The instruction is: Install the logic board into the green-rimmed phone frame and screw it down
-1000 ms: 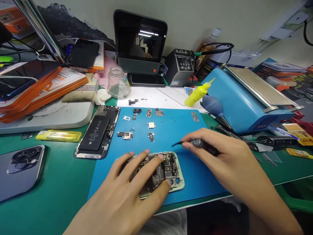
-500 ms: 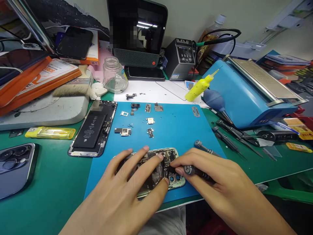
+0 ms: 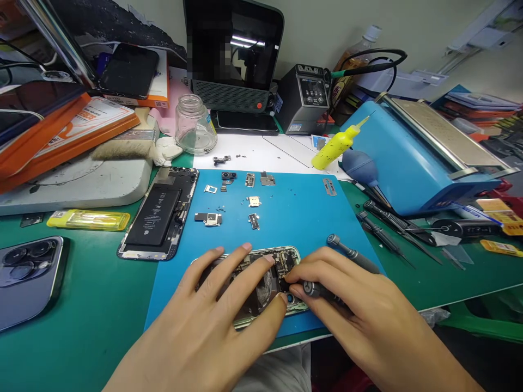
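Observation:
An opened phone housing [image 3: 267,286] lies on the blue mat [image 3: 294,212], with its circuit board and camera rings exposed. My left hand [image 3: 216,324] rests spread across it, its fingertips and thumb touching the phone. My right hand [image 3: 363,305] is closed around a dark grey screwdriver [image 3: 312,289], which lies sideways in the palm. Its thumb and index fingertip meet at the board beside the cameras; what they pinch there is hidden. Beyond the phone sit a dual camera module [image 3: 229,176], a SIM tray [image 3: 210,189] and several small metal parts.
A second screwdriver [image 3: 353,254] lies right of the phone. To the left are a phone part with battery [image 3: 153,218], a yellow lighter [image 3: 89,220] and a purple phone [image 3: 30,277]. Behind stand a glass jar [image 3: 195,128], a yellow bottle [image 3: 334,149] and a blue machine [image 3: 408,163].
The view has shifted slightly. My right hand stays at the board, and the screwdriver in it has tipped a little. My left thumb now covers more of the camera area.

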Motion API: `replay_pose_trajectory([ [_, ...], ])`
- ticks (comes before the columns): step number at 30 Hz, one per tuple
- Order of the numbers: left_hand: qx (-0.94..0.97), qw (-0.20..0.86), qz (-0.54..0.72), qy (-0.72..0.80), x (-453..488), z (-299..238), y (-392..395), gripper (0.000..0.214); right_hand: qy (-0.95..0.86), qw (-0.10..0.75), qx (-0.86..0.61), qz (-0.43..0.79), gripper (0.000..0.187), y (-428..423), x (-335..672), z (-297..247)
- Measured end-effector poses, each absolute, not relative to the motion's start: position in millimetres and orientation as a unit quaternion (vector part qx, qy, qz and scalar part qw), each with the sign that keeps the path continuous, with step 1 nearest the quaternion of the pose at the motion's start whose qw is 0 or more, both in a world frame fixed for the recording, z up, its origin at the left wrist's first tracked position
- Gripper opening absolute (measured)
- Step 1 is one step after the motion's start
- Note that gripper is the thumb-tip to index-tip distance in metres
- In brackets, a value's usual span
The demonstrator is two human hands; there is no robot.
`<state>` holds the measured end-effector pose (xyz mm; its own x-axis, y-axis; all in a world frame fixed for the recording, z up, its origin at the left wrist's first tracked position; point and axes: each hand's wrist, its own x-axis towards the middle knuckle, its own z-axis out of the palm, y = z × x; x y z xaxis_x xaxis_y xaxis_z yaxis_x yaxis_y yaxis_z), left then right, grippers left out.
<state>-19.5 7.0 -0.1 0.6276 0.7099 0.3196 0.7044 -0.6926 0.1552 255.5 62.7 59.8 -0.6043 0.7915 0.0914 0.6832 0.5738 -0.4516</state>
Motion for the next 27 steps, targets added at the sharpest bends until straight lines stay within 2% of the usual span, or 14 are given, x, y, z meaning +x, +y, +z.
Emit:
replay_pose_trajectory([
  [7,0.896,-0.004,0.198,0.397,-18.1,-1.1,11.7,0.048,-0.895,0.144,-0.408,0.111,0.027,54.8,255.3,57.5],
  [12,0.907,0.0,0.176,0.383,-22.1,1.8,13.6,0.048,-0.923,0.114,-0.366,0.015,0.04,44.5,261.1,58.0],
  [15,0.909,0.003,0.16,0.384,-22.8,4.5,13.7,0.051,-0.931,0.115,-0.346,-0.026,0.042,41.8,262.6,56.7],
  [19,0.903,-0.002,0.181,0.389,-19.5,6.8,13.7,0.049,-0.934,0.107,-0.34,-0.032,0.043,40.8,263.1,55.9],
  [24,0.897,-0.01,0.195,0.397,-15.2,6.5,16.1,0.035,-0.933,0.105,-0.341,-0.042,0.043,36.6,265.7,53.8],
  [27,0.893,-0.017,0.209,0.398,-17.3,5.2,16.3,0.039,-0.929,0.114,-0.346,-0.057,0.044,32.4,265.3,49.3],
])
